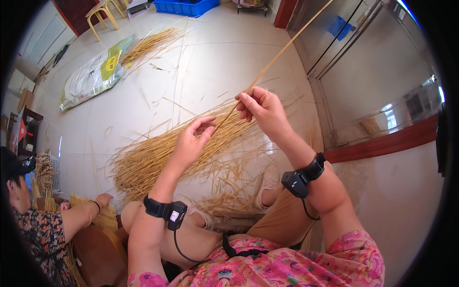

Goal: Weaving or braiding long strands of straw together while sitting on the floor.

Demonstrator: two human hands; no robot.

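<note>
My right hand [263, 107] pinches a long, thin straw stalk [289, 44] between thumb and fingers. The stalk slants up to the top right, and its lower part runs down toward my left hand [192, 139]. The left fingers are curled, with thumb and fingertips close together at the stalk's lower end; the exact contact is hard to see. Beneath both hands a wide heap of golden straw stalks [153, 162] lies on the floor, with loose broken bits [227, 184] spread on its near side by my feet.
At the left a co-worker [40, 225] in a flowered top reaches a hand to another straw bundle [103, 215]. Beyond lie a white-and-green sack [91, 79] with straw, a blue crate [186, 6] and a wooden stool [103, 15]. Metal door panels [377, 81] stand on the right.
</note>
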